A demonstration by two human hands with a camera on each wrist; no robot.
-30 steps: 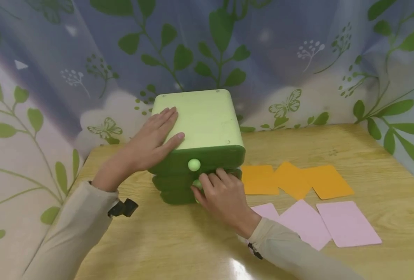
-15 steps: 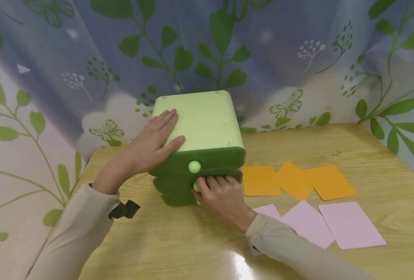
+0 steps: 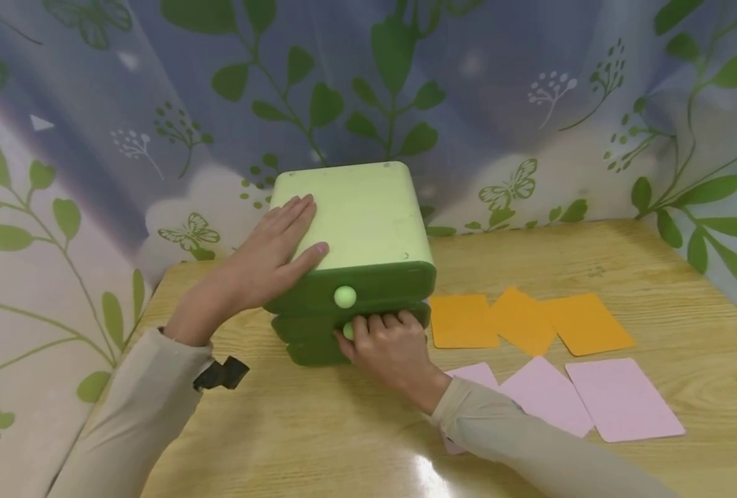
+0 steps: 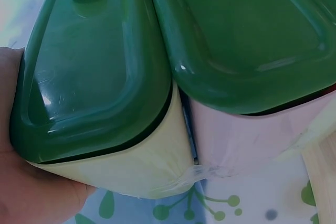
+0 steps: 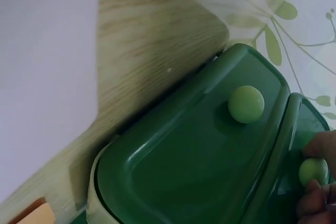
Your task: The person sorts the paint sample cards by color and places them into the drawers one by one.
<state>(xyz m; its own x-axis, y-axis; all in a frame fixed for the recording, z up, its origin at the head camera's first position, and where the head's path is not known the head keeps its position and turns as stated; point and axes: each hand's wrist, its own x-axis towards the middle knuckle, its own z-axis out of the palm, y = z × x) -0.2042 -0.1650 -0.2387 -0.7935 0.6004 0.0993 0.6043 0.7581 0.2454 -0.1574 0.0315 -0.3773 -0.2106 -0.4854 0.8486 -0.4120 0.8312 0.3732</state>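
Observation:
A small drawer cabinet [image 3: 362, 207] with a pale green top and dark green drawer fronts stands on the table. My left hand [image 3: 265, 256] lies on the left side of its top, fingers extended and thumb near the front edge. With curled fingers my right hand [image 3: 393, 353] pinches the pale round knob [image 5: 313, 171] of the middle drawer. That drawer's front [image 4: 252, 40] looks nearly flush with its pink case in the left wrist view. Above my right hand is the top drawer's knob [image 3: 344, 297]. The bottom drawer's knob [image 5: 245, 104] shows in the right wrist view.
Right of the cabinet lie several orange cards [image 3: 464, 321] in a row. In front of them are several pink cards [image 3: 625, 399], partly covered by my right forearm. A leaf-patterned curtain [image 3: 499, 90] hangs behind the wooden table [image 3: 250, 436].
My right hand has shifted slightly down and to the left, still at the middle drawer's knob. My left hand keeps its place on the cabinet top.

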